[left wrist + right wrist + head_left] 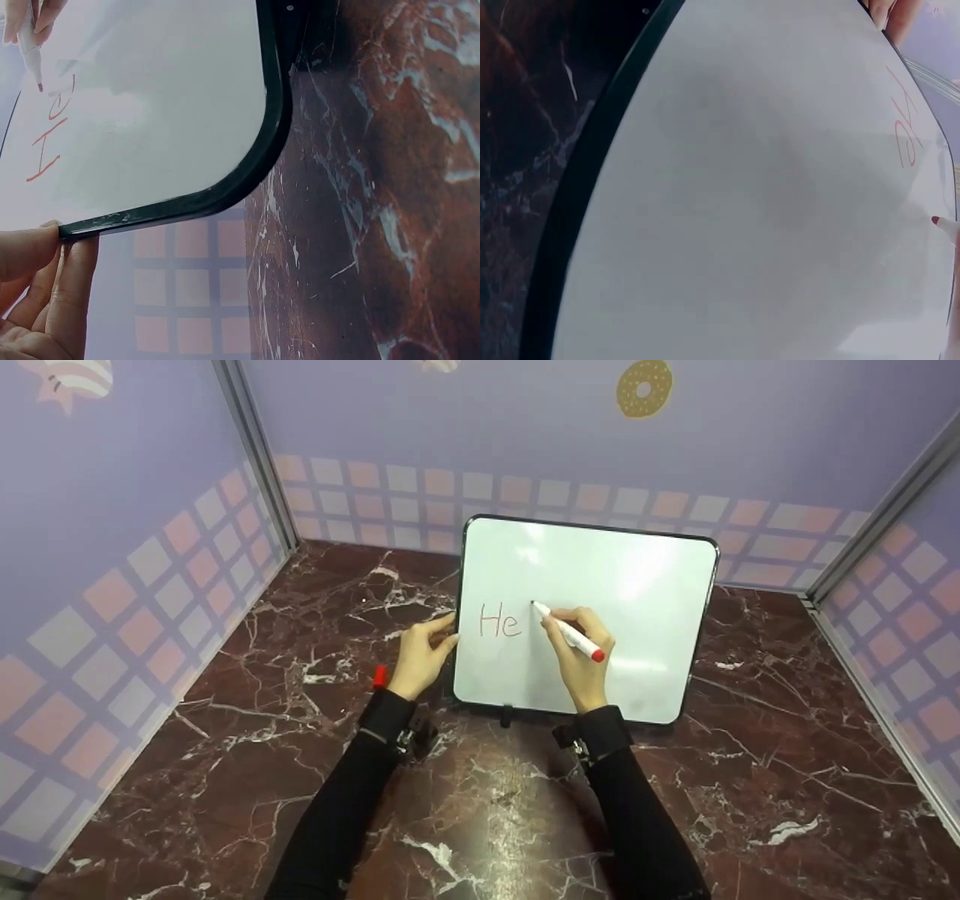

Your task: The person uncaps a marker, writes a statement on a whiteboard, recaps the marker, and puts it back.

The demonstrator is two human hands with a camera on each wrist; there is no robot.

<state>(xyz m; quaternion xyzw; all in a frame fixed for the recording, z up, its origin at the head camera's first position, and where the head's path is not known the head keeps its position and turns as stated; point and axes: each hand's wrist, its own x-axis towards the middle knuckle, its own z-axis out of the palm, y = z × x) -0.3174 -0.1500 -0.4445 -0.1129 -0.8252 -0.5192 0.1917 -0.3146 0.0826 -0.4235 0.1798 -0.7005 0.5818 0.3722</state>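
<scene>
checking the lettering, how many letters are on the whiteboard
2: the H, on the left side of the whiteboard, and the e, just right of it. The right hand covers some board in the head view; the right wrist view shows no others.

Extend your left forearm (pixel 337 817) and right forearm (pixel 645 825), both in black sleeves (pixel 311 859), forward and inward. Your left hand (pixel 418 660) pinches, thumb (pixel 26 255) opposed to the fingers (pixel 73 289). Your right hand (pixel 583 666) holds a writing grip, its fingers bent and pinched toward the thumb. The two hands are apart, neither touching the other.
</scene>
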